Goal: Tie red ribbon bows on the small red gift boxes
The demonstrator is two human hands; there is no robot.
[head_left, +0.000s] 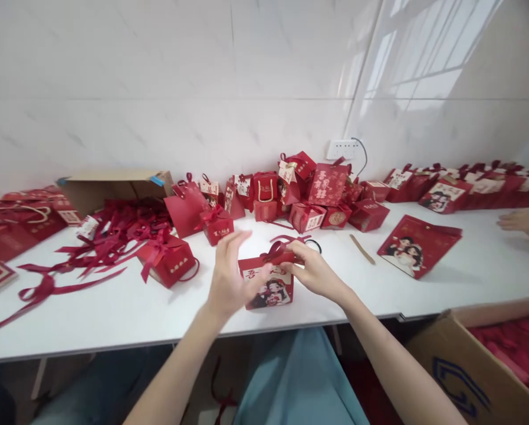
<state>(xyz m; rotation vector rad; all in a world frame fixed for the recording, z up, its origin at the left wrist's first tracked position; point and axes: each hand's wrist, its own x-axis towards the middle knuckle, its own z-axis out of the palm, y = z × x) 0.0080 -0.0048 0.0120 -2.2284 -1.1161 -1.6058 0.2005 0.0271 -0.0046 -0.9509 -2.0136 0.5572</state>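
Observation:
A small red gift box (pixel 268 289) with a cartoon couple on its front stands near the table's front edge. A dark red ribbon bow (pixel 278 251) sits on its top. My right hand (pixel 314 270) pinches the ribbon at the box's top right. My left hand (pixel 230 273) is at the box's left side, its thumb against the box top and its fingers raised and spread above it.
A heap of loose red ribbons (pixel 114 233) and a finished red box (pixel 167 261) lie to the left. Several red boxes (pixel 306 189) are piled against the wall. A flat red bag (pixel 417 243) lies at right. Another person's hand (pixel 523 221) rests far right. Cardboard boxes (pixel 472 366) stand below right.

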